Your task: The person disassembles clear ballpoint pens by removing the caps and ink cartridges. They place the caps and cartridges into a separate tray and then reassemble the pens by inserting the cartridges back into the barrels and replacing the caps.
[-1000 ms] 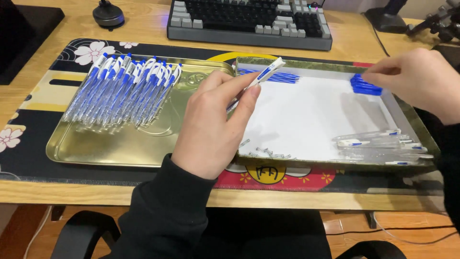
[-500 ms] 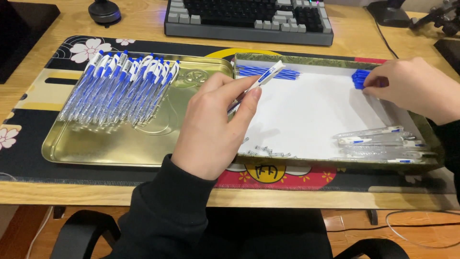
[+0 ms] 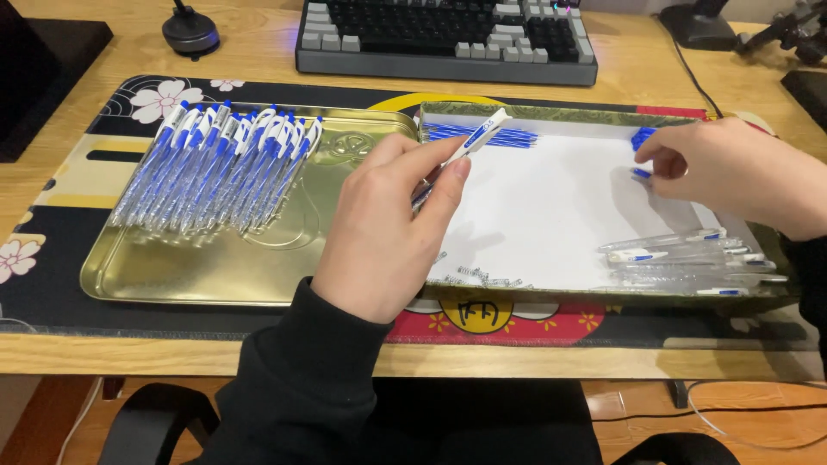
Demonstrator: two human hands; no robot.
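At frame centre, the left hand pinches a white-and-blue plastic pen, long axis rising toward upper right, while the right hand, fingers closed, nips a small blue cap at right.

A grey-and-black keyboard sits at the far edge of a wooden bench, a round black base to its left; nearer, a dark flower-printed mat covers the bench, with a black stand and cable at far right
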